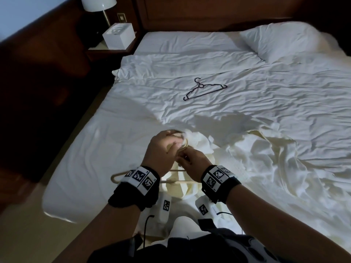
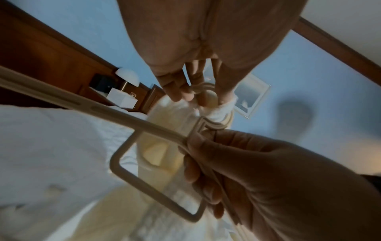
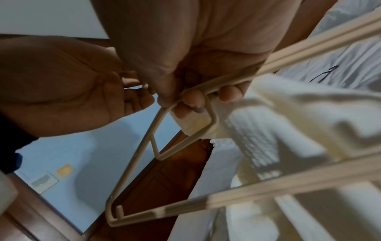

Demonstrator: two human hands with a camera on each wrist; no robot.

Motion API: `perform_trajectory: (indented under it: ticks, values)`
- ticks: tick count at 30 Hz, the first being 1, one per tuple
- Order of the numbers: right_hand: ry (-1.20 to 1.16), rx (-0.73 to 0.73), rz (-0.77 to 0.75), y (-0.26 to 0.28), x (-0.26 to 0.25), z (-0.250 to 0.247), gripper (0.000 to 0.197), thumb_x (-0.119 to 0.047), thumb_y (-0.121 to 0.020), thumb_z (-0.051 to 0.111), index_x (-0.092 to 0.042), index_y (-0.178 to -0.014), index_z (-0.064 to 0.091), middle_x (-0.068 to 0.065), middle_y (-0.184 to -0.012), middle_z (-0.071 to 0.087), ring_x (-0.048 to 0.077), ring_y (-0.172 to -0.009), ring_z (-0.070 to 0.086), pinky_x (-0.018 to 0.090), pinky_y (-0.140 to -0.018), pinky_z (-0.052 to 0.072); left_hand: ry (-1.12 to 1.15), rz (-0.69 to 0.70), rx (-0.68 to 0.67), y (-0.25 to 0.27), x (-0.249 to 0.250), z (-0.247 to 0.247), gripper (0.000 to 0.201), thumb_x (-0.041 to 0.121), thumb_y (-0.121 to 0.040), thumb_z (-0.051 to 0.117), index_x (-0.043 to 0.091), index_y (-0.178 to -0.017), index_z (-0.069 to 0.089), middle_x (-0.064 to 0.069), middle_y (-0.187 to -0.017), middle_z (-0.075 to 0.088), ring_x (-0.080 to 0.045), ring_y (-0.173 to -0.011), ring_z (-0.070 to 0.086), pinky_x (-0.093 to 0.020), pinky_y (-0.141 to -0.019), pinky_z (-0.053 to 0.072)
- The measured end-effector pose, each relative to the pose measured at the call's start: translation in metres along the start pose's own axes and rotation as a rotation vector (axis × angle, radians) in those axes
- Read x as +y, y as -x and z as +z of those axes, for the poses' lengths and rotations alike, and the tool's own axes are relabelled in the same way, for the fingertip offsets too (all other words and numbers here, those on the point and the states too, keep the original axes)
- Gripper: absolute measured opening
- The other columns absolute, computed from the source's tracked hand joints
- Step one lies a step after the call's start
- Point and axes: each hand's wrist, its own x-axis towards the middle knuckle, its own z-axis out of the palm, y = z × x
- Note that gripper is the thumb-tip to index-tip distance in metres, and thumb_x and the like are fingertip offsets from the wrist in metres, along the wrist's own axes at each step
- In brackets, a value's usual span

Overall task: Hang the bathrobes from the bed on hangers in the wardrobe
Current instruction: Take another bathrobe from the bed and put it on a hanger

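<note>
Left grip (image 1: 161, 149) pinching bathrobe (image 1: 199, 147), right grip (image 1: 191, 160) clamped on beige hanger (image 2: 128, 114), near bed (image 1: 76, 168) edge

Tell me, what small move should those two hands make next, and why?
Probably lift the beige hanger so the cream bathrobe comes up off the bed. Both the left hand and the right hand already grip it at the hook, with robe cloth bunched there, while most of the robe lies on the sheets.
</note>
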Motion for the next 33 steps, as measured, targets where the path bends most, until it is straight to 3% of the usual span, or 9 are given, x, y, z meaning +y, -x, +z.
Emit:
perform_trajectory:
  ticks: [4, 6, 10, 13, 16, 18, 21, 27, 33]
  values:
    - [0.072, -0.007, -0.044, -0.004, -0.009, -0.005, 0.017, -0.025, -0.096, 0.055, -0.013, -0.085, 0.064, -0.002, -0.074, 0.061, 0.015, -0.071, 0.054, 0.022, -0.066, 0.039, 0.005, 0.155, 0.015, -0.005, -0.006, -0.017, 0.012, 0.007, -0.078, 0.065, 0.015, -0.086, 0.069, 0.0, -0.094, 0.061, -0.012, -0.092, 0.06, -0.029, -0.08, 0.051]
    - [0.068, 0.035, -0.062, -0.001, -0.006, -0.012, 0.019, -0.025, -0.094, 0.057, -0.014, -0.083, 0.067, 0.0, -0.076, 0.065, 0.016, -0.074, 0.057, 0.028, -0.071, 0.045, 0.061, 0.038, 0.095, -0.014, -0.015, -0.03, 0.023, 0.006, -0.078, 0.061, 0.012, -0.1, 0.056, -0.004, -0.108, 0.058, -0.017, -0.104, 0.058, -0.031, -0.083, 0.052]
    - [0.089, 0.021, -0.005, 0.013, 0.006, -0.023, 0.009, -0.024, -0.089, 0.064, -0.018, -0.089, 0.071, -0.005, -0.08, 0.066, 0.013, -0.076, 0.061, 0.026, -0.073, 0.048, -0.129, -0.192, -0.46, -0.024, -0.028, -0.027, 0.089, 0.021, -0.077, 0.07, 0.026, -0.147, 0.014, 0.003, -0.15, 0.036, -0.017, -0.135, 0.038, -0.027, -0.101, 0.035]
    - [0.168, -0.003, -0.046, 0.023, 0.013, -0.029, 0.014, -0.026, -0.087, 0.066, -0.02, -0.098, 0.073, -0.004, -0.092, 0.069, 0.01, -0.081, 0.064, 0.026, -0.076, 0.052, -0.133, -0.155, -0.603, -0.022, -0.026, -0.004, 0.118, 0.047, -0.063, 0.077, 0.044, -0.147, -0.006, 0.009, -0.156, 0.029, -0.016, -0.134, 0.042, -0.036, -0.109, 0.038]
    - [0.233, 0.05, -0.06, 0.031, 0.018, -0.036, 0.019, -0.024, -0.089, 0.063, -0.02, -0.105, 0.072, -0.002, -0.097, 0.071, 0.013, -0.082, 0.065, 0.021, -0.073, 0.048, -0.04, -0.137, -0.574, -0.021, -0.024, 0.018, 0.092, 0.052, -0.068, 0.076, 0.046, -0.142, 0.022, 0.008, -0.13, 0.059, -0.013, -0.114, 0.059, -0.034, -0.1, 0.047]
    - [0.239, 0.127, 0.001, 0.034, 0.024, -0.045, 0.02, -0.024, -0.089, 0.063, -0.021, -0.108, 0.069, -0.001, -0.099, 0.068, 0.018, -0.086, 0.063, 0.027, -0.075, 0.048, -0.043, -0.092, -0.53, -0.02, -0.023, 0.026, 0.049, 0.039, -0.086, 0.068, 0.028, -0.129, 0.048, 0.002, -0.117, 0.066, -0.017, -0.106, 0.062, -0.025, -0.094, 0.046]
    - [0.335, 0.208, 0.116, 0.04, 0.036, -0.053, 0.016, -0.031, -0.091, 0.06, -0.019, -0.1, 0.063, -0.007, -0.095, 0.061, 0.017, -0.083, 0.059, 0.029, -0.074, 0.044, -0.1, 0.052, -0.421, -0.015, -0.026, 0.031, 0.014, 0.013, -0.094, 0.052, 0.015, -0.107, 0.056, -0.003, -0.101, 0.064, -0.029, -0.096, 0.061, -0.022, -0.075, 0.039]
    - [0.558, 0.34, 0.044, 0.045, 0.036, -0.049, 0.015, -0.032, -0.094, 0.051, -0.025, -0.096, 0.064, -0.009, -0.096, 0.061, 0.019, -0.081, 0.06, 0.033, -0.082, 0.037, -0.743, 0.04, -0.51, -0.011, -0.051, 0.035, 0.036, 0.013, -0.081, 0.051, 0.024, -0.115, 0.052, -0.006, -0.109, 0.053, -0.031, -0.102, 0.055, -0.038, -0.081, 0.044]
    - [0.721, 0.426, 0.042, 0.04, 0.025, -0.039, 0.023, -0.011, -0.068, 0.072, -0.027, -0.084, 0.07, -0.004, -0.079, 0.059, 0.023, -0.065, 0.061, 0.034, -0.071, 0.038, -1.075, -0.056, -0.486, -0.006, -0.068, 0.029, 0.034, 0.013, -0.086, 0.045, 0.025, -0.117, 0.053, -0.002, -0.112, 0.053, -0.027, -0.108, 0.05, -0.038, -0.089, 0.038]
